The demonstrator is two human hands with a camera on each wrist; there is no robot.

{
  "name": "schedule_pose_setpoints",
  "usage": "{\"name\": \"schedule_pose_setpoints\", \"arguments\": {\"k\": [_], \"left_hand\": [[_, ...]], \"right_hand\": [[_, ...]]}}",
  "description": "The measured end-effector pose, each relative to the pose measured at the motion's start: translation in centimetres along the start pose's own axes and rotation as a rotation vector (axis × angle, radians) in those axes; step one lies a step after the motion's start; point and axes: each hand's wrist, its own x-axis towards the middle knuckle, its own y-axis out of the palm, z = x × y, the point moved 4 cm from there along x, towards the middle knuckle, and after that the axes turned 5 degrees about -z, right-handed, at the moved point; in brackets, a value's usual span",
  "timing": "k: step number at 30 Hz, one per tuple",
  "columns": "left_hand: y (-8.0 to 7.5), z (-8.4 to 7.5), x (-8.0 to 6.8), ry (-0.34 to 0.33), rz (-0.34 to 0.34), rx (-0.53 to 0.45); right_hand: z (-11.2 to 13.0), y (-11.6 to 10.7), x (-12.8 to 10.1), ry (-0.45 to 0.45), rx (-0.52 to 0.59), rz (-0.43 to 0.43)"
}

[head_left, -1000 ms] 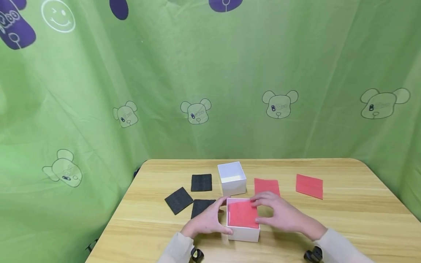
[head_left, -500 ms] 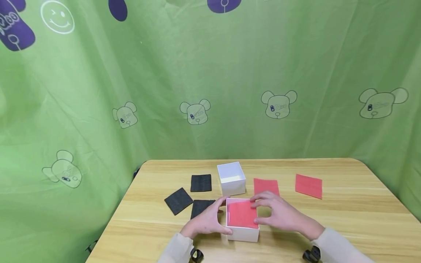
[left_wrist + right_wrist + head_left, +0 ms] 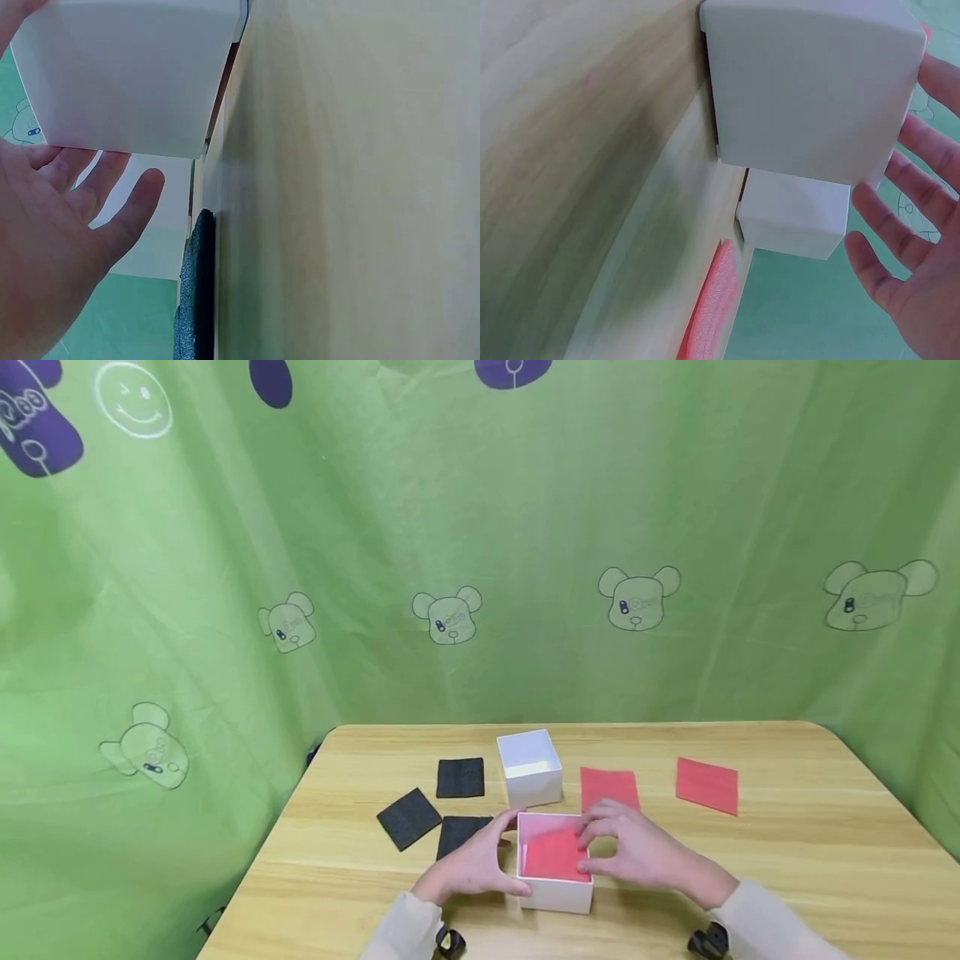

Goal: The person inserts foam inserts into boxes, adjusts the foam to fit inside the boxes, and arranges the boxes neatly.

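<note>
Squares (image 3: pixel 409 818) of black felt-like material, three of them, lie flat at the left of the pale wood-grain desk (image 3: pixel 300 893), apart from the red ones, perhaps to keep colours sorted (the nearest is partly behind the left hand (image 3: pixel 474 860)). That hand spans the left side of the near white lidless box (image 3: pixel 556 897), fingers wide, thumb at the front corner and the others toward the back, probably so that it cannot slide. Beyond stands a second white lidless box (image 3: pixel 534 791), seemingly parked out of the way. Inside the near box lies a thin red fabric-like sheet (image 3: pixel 555 856); the back wall shows past its far edge, so it seems sunk or tilted. The right hand (image 3: pixel 633 850) bends its fingers over the right rim, seemingly guiding that edge; whether they pinch the sheet I cannot tell. Further right, a red square (image 3: pixel 609 783) lies just beyond this hand, and another red square (image 3: pixel 707 785) well apart.
</note>
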Motion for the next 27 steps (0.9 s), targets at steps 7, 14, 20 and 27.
{"name": "schedule_pose_setpoints", "arguments": {"k": [7,14,20,27], "left_hand": [[-0.04,-0.01,-0.04,-0.027,0.001,0.005],[0.07,0.01,-0.06,-0.024,0.007,-0.002],[0.06,0.00,0.03,-0.018,0.006,-0.007],[0.14,0.06,-0.01,-0.022,0.010,-0.009]], "right_hand": [[0.03,-0.35,0.28,0.037,0.008,0.071],[0.00,-0.30,0.16,0.083,0.030,0.105],[0.03,-0.27,0.20,0.113,0.058,0.142],[0.25,-0.17,0.49,0.104,0.050,0.178]]}}
